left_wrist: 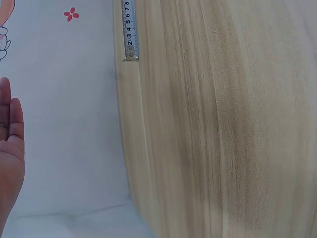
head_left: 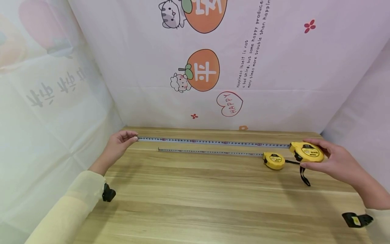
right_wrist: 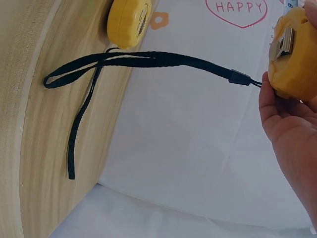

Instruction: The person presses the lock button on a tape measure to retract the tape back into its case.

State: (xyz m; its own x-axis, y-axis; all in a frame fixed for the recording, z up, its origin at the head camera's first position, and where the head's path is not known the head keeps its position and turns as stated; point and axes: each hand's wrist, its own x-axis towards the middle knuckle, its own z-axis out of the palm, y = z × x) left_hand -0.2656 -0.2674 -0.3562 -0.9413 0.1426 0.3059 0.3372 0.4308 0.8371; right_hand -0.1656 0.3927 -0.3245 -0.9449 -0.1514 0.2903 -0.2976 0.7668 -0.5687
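My left hand point(head_left: 121, 142) pinches the free end of a long blade point(head_left: 210, 141) between thumb and fingers. That blade runs out straight from the larger yellow tape measure point(head_left: 309, 152), which my right hand point(head_left: 338, 162) grips by its sides. In the right wrist view, a black strap point(right_wrist: 198, 64) trails from this case. Nearer to me lies a smaller yellow tape measure point(head_left: 274, 160), its narrower blade point(head_left: 210, 153) drawn out roughly parallel. The left wrist view catches a hooked blade end point(left_wrist: 131, 53) on the wood; the left fingertips' hold is cut off there.
The wooden tabletop point(head_left: 195, 200) spreads below both blades. A white printed cloth point(head_left: 137, 67) stands behind it, with further cloth at the left point(head_left: 45, 135) and right sides. The smaller case's black cord point(right_wrist: 81, 119) lies on the wood.
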